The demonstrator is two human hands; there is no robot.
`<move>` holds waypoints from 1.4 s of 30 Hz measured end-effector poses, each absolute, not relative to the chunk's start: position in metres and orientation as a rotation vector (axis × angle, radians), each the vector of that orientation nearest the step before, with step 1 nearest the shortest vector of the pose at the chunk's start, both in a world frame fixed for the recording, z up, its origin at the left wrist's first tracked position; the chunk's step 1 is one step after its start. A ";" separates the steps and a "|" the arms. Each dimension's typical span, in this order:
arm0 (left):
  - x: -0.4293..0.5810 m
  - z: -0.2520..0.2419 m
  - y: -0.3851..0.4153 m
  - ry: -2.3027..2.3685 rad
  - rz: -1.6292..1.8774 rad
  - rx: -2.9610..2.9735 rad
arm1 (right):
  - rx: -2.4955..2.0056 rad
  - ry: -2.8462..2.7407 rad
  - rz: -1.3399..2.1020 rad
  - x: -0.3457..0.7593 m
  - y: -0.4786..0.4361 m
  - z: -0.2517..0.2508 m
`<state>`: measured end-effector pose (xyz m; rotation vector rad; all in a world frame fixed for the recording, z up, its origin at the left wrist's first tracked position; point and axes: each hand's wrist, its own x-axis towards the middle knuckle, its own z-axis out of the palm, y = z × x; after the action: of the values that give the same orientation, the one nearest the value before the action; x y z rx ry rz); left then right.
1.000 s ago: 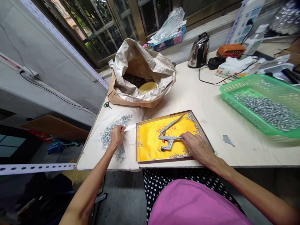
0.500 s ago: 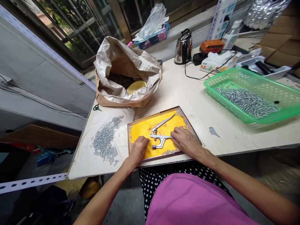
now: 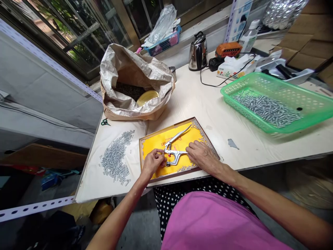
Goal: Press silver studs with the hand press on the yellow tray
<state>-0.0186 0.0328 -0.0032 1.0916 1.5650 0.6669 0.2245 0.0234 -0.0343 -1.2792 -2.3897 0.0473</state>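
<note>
The person's right hand [image 3: 202, 155] rests at the right part of a shallow, brown-rimmed rectangular tray with a bright yellow lining [image 3: 153, 143], its grip curled around the end of the lower handle of a grey metal pair of press pliers [image 3: 173, 152]. The pliers lie over the yellow lining near the tray's middle, their C-shaped head towards the left, with a red detail by the head and the upper lever slanting up and away, free of the fingers. The left hand [image 3: 153, 162] reaches over the tray's left side, thumb and forefinger drawn close at the head of the pliers; whether that grip is pressed together on a small piece is too small to tell.

Short silvery metal pins [image 3: 186, 168] lie along the tray's right and near edges. To its left, a dense heap of small silvery pieces [image 3: 114, 156] spreads over a white cloth [image 3: 139, 128] on the pale wooden table [image 3: 203, 107]. Green-handled scissors [image 3: 105, 122] lie beyond the heap, beside a wide-open brown and whitish sack [image 3: 111, 113] holding dark small bits and a round yellow dish [image 3: 149, 98]. On the right, a translucent green perforated plastic basket [image 3: 249, 116] holds many silvery metal pieces [image 3: 270, 109]. Behind it stand a flowered tissue box [image 3: 225, 73] and a shiny steel kettle [image 3: 197, 52].
</note>
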 end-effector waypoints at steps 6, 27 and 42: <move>-0.024 0.001 0.033 1.546 0.749 1.044 | -1.255 -2.380 0.028 0.225 0.023 -0.033; -0.011 -0.003 0.018 1.727 0.697 1.170 | -1.153 -2.314 -0.160 0.223 0.023 -0.035; -0.016 -0.009 0.022 1.746 0.448 1.289 | -1.225 -2.411 0.003 0.223 0.024 -0.030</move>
<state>-0.0156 0.0220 -0.0085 1.2894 1.7463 0.4480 0.2229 0.0238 -0.0305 -1.2254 -2.4111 0.0031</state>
